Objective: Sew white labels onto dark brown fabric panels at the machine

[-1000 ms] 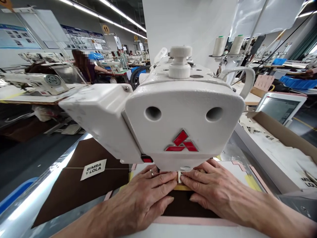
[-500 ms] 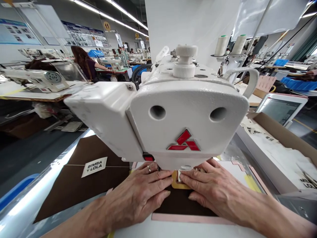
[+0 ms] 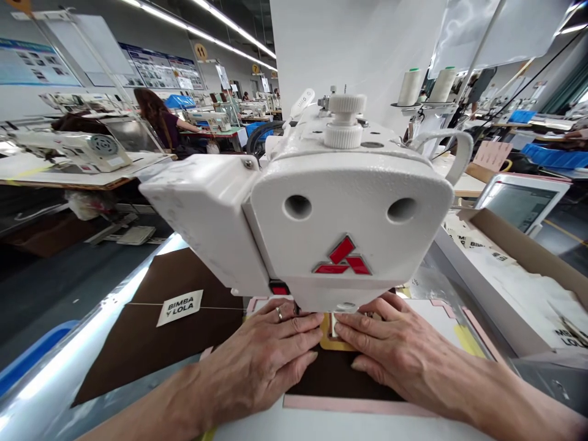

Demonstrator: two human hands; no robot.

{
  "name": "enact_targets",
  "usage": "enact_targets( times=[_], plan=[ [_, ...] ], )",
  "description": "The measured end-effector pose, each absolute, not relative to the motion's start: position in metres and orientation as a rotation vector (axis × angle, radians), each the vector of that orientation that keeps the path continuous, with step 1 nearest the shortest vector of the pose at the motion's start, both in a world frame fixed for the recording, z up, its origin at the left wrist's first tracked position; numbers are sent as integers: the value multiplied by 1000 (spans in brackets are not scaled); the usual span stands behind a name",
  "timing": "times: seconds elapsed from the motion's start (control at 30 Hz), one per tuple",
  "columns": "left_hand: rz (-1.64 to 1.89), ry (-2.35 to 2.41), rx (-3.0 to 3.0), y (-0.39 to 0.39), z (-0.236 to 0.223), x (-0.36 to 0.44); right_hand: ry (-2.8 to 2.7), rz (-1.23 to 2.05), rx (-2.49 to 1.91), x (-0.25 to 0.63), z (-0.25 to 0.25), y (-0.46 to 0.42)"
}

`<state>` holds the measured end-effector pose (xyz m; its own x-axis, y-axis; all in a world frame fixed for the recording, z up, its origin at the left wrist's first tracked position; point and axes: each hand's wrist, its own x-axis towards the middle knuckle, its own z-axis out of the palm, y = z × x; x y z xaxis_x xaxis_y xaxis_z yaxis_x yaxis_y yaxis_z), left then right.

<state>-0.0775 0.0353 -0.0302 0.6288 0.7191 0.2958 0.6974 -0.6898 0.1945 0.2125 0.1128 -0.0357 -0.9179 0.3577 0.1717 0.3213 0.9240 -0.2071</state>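
Note:
Under the head of a white sewing machine [image 3: 294, 251] with a red three-diamond badge, a dark brown fabric piece [image 3: 333, 375] lies flat. My left hand [image 3: 264, 352] rests palm down on it, fingers stretched together toward a yellow frame [image 3: 337, 346]. From the other side my right hand [image 3: 399, 352] lies flat, its fingertips at the frame and a small white label [image 3: 335, 326] inside it. Neither hand grips anything visible. The machine head hides the needle area. Farther left, another brown piece [image 3: 124, 349] carries a white "BIMBA Y LOLA" label [image 3: 180, 307].
Pink strips [image 3: 353, 403] edge the white work surface. A carton of white labels [image 3: 519, 282] stands at the right, before a screen [image 3: 521, 199]. Thread cones [image 3: 410, 87] rise behind. A blue bin [image 3: 37, 352] sits low left; a person [image 3: 160, 119] works farther back.
The view has shifted slightly, so the machine head appears a little narrower and the left fabric piece a bit farther right. Both hands keep nearly the same place at the frame.

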Motion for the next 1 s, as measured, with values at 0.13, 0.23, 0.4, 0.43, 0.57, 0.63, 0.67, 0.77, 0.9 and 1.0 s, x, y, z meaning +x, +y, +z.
enact_targets(
  times=[0.13,0.23,0.4,0.43,0.57,0.63,0.67,0.77,0.9,1.0],
  plan=[
    [563,1226,2772,36,-34,-79,-2853,236,-492,211,-36,115],
    [534,1234,2757,39,-39,-82,-2851,239,-486,209,-34,119],
    [533,1274,2720,46,-41,-84,-2875,284,-538,207,-31,128],
    [543,1285,2708,48,-40,-84,-2879,293,-543,207,-31,130],
    [490,1287,2669,55,-38,-84,-2874,297,-568,206,-32,136],
    [466,1290,2659,56,-37,-84,-2872,278,-575,206,-33,137],
    [467,1296,2661,56,-38,-84,-2873,266,-573,206,-33,137],
    [474,1336,2670,53,-39,-85,-2868,224,-551,206,-32,136],
    [464,1333,2694,47,-37,-85,-2854,173,-506,206,-33,135],
    [500,1331,2729,45,-35,-84,-2815,163,-463,213,-31,134]
  ],
)
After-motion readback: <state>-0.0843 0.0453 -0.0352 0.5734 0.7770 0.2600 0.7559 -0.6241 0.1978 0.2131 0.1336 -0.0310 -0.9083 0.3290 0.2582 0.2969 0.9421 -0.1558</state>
